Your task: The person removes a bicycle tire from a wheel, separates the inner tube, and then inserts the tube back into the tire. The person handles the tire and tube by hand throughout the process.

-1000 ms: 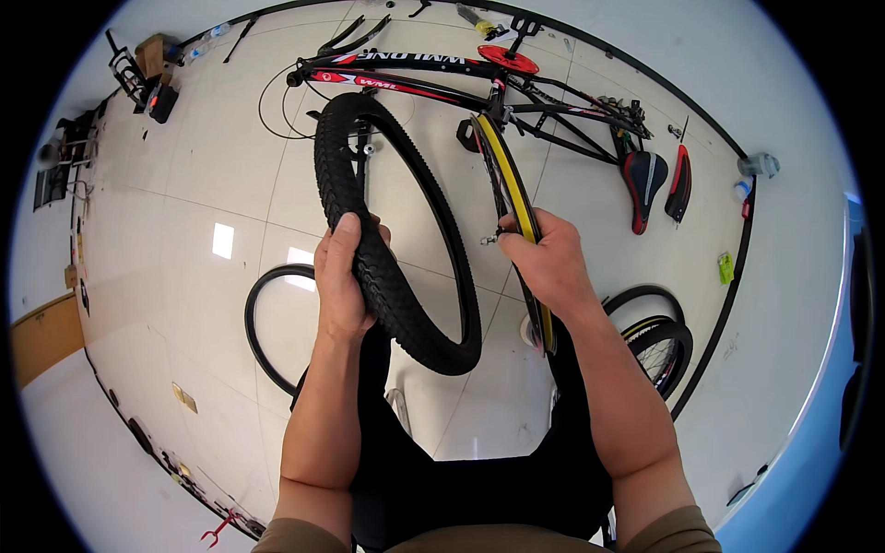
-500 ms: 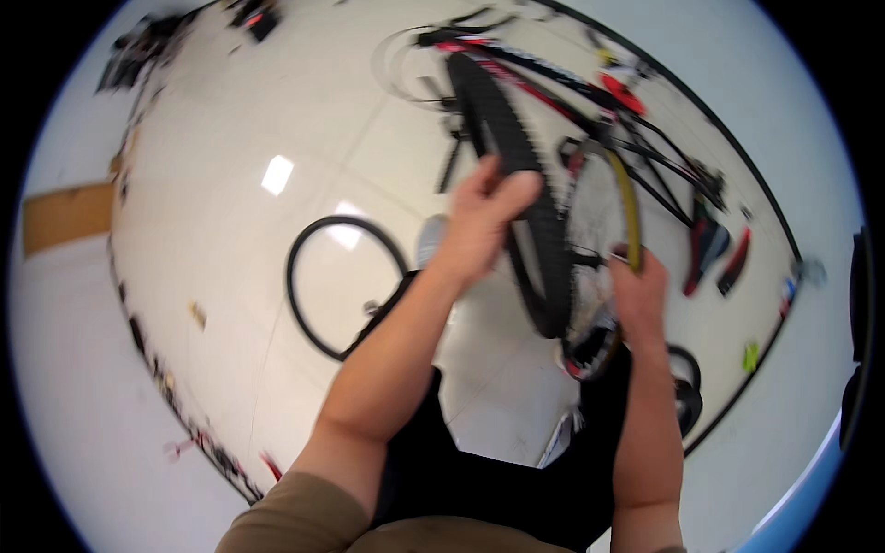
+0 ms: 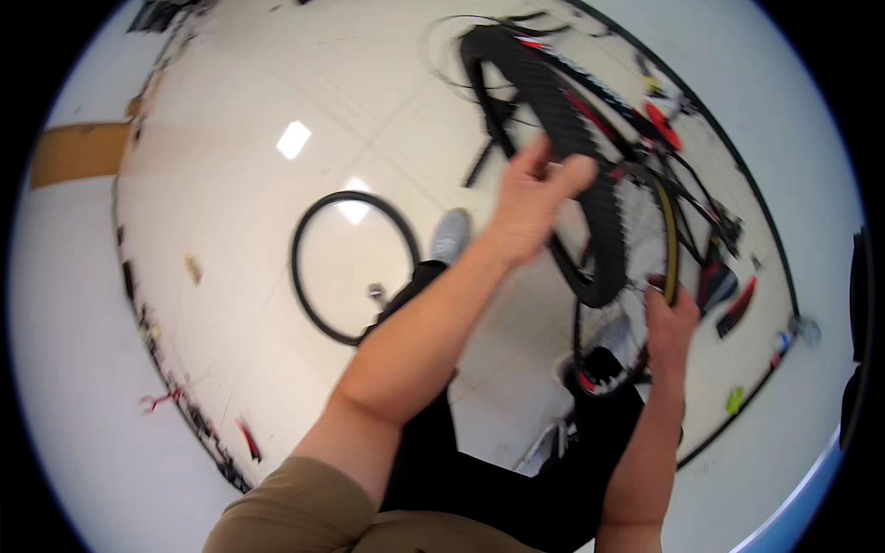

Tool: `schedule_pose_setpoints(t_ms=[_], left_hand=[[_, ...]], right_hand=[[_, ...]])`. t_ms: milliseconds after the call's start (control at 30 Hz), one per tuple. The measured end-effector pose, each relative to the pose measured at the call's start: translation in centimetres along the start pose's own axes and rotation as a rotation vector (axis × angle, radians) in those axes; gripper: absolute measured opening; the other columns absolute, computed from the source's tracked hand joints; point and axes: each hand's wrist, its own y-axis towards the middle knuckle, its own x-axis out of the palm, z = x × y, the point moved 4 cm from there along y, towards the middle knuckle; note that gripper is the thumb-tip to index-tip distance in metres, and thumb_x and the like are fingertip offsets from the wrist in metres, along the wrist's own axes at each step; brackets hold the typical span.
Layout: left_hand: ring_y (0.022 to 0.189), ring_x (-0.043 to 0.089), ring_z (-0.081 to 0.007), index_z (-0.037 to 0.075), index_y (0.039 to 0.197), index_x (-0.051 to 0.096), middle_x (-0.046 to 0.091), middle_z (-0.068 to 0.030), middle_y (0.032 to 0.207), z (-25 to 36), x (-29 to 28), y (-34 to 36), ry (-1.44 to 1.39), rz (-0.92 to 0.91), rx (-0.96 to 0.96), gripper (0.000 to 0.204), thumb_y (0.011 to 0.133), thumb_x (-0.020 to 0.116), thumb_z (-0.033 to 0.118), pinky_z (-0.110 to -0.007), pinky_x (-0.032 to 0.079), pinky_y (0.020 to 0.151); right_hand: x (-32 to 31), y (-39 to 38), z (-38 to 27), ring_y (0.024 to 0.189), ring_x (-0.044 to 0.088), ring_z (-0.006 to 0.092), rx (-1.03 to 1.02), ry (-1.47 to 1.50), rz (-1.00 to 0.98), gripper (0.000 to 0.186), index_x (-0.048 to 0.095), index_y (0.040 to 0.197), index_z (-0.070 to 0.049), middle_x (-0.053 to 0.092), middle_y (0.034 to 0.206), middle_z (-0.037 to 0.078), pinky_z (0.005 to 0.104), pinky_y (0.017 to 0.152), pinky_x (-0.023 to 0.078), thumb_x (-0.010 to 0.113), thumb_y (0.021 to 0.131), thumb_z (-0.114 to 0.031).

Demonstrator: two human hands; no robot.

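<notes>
While the left hand [image 3: 530, 210] clasps a black tyre [image 3: 606, 253] between thumb and fingers, the right hand [image 3: 671, 324], nearer, holds a yellow-edged wheel [image 3: 672, 235] in curled fingers.

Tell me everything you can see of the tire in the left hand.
The tire is a black, rubber-looking open loop with chunky tread, unmounted. It is held tilted in midair, far end leftward. The left hand grips it about midway along. The wheel is close on its right; whether they touch, I cannot tell.
</notes>
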Motion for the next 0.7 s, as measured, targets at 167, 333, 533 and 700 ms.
schedule_pose_setpoints(t_ms=[167, 333, 533, 700], left_hand=[[0.113, 0.061, -0.0147, 0.005, 0.128, 0.059, 0.067, -0.0024, 0.12, 0.7, -0.7, 0.4, -0.047, -0.03, 0.017, 0.035, 0.099, 0.068, 0.021, -0.035, 0.045, 0.105], [0.101, 0.062, -0.0179, 0.007, 0.121, 0.06, 0.066, -0.0037, 0.107, 1.3, -0.7, 0.8, -0.079, 0.043, -0.058, 0.036, 0.1, 0.062, 0.036, -0.035, 0.049, 0.095], [0.073, 0.062, -0.0125, 0.006, 0.121, 0.059, 0.064, -0.0046, 0.085, 2.7, -0.9, 0.0, -0.096, 0.172, -0.155, 0.039, 0.097, 0.063, 0.036, -0.029, 0.054, 0.065], [0.056, 0.057, -0.0104, 0.005, 0.12, 0.059, 0.06, -0.003, 0.079, 2.6, -1.9, 0.0, 0.114, 0.221, -0.168, 0.045, 0.098, 0.06, 0.044, -0.025, 0.05, 0.052]], right_hand=[[-0.3, 0.3, -0.3, 0.063, 0.051, 0.0089, 0.026, 0.144, -0.003, 0.021, 0.071, 0.099, 0.003, 0.059, 0.07, 0.0, 0.0278, 0.058, 0.042, 0.07, 0.082, -0.01], [-0.7, 0.4, 0.0, 0.058, 0.045, 0.0045, 0.062, 0.248, -0.011, 0.02, 0.071, 0.098, 0.003, 0.054, 0.065, -0.004, 0.0257, 0.053, 0.036, 0.066, 0.082, -0.009], [0.3, 0.0, -0.3, 0.059, 0.047, 0.0067, 0.143, 0.213, -0.054, 0.023, 0.07, 0.099, 0.003, 0.057, 0.066, -0.001, 0.026, 0.055, 0.038, 0.064, 0.082, -0.01], [0.6, 0.1, -1.1, 0.06, 0.05, 0.0093, 0.106, 0.165, -0.044, 0.023, 0.069, 0.099, 0.004, 0.057, 0.066, 0.001, 0.0282, 0.057, 0.042, 0.064, 0.082, -0.012]])
